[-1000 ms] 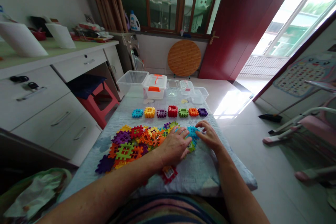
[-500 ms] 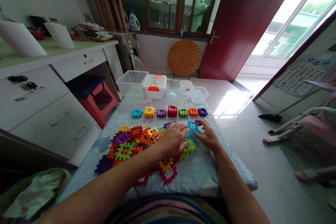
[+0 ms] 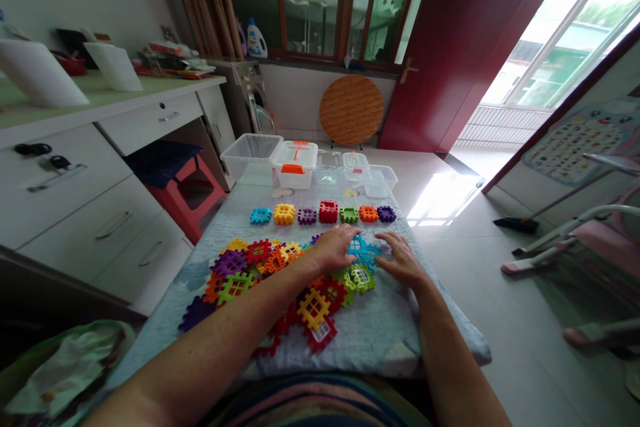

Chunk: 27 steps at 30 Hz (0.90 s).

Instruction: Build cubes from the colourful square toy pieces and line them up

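- At frame centre, the left hand (image 3: 336, 248) lies palm down, fingers loosely spread and gripping nothing, fingertips on a blue tile (image 3: 367, 251).
- Just right of that tile, the right hand (image 3: 401, 261) rests flat, unclenched.
- Toward lower left, the tile pile (image 3: 239, 275) covers the cloth (image 3: 380, 333).

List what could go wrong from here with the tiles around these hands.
1. The red tile lies close to the near edge of the table. A nudge from the left forearm, which crosses the loose pile, could push it off.
2. The left hand and right hand flank the blue tile, just short of the row of blocks. A forward slip might knock that row out of line.
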Each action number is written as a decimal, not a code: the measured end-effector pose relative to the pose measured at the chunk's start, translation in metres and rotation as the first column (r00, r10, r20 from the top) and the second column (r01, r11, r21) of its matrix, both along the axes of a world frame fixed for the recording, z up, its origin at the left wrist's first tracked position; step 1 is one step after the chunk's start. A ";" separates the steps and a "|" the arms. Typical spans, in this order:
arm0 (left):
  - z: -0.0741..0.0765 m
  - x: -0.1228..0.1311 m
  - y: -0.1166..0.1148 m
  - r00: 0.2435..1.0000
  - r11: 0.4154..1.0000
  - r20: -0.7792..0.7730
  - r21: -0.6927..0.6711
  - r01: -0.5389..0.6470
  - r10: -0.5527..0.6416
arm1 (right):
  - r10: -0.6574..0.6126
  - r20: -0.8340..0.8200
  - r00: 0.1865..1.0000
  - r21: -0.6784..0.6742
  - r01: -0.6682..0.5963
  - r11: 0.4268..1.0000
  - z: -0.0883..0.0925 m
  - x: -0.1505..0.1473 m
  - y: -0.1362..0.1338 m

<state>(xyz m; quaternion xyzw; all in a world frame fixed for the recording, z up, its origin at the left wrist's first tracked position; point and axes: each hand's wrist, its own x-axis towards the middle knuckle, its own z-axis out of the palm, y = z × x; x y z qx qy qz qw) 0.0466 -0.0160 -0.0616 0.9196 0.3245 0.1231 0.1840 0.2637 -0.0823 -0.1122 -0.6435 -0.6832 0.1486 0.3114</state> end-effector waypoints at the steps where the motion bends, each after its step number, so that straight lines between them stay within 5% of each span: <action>1: 0.001 -0.003 -0.001 1.000 1.000 0.003 -0.005 -0.007 0.007 | -0.007 0.040 0.999 -0.018 0.007 1.000 -0.001 0.002 0.000; 4: 0.004 -0.011 -0.002 1.000 1.000 0.001 -0.029 -0.013 0.013 | -0.006 0.071 0.997 -0.039 0.009 0.999 -0.004 0.003 0.000; 9: 0.005 -0.023 0.000 1.000 0.999 0.024 -0.032 -0.015 0.016 | -0.053 -0.146 0.988 -0.001 0.054 0.999 -0.002 -0.006 0.006; 14: 0.003 -0.027 0.001 0.997 0.997 0.061 -0.059 -0.039 0.042 | -0.071 -0.107 0.992 0.194 0.091 0.977 0.002 -0.018 0.008; 18: 0.005 -0.022 0.002 0.996 0.997 0.068 -0.065 -0.053 0.057 | 0.100 0.009 0.995 0.064 -0.101 0.993 0.005 -0.015 0.003; 27: 0.009 0.013 0.014 0.996 0.999 0.079 -0.011 0.034 -0.033 | 0.070 -0.003 0.998 -0.011 -0.070 0.997 -0.005 -0.007 0.003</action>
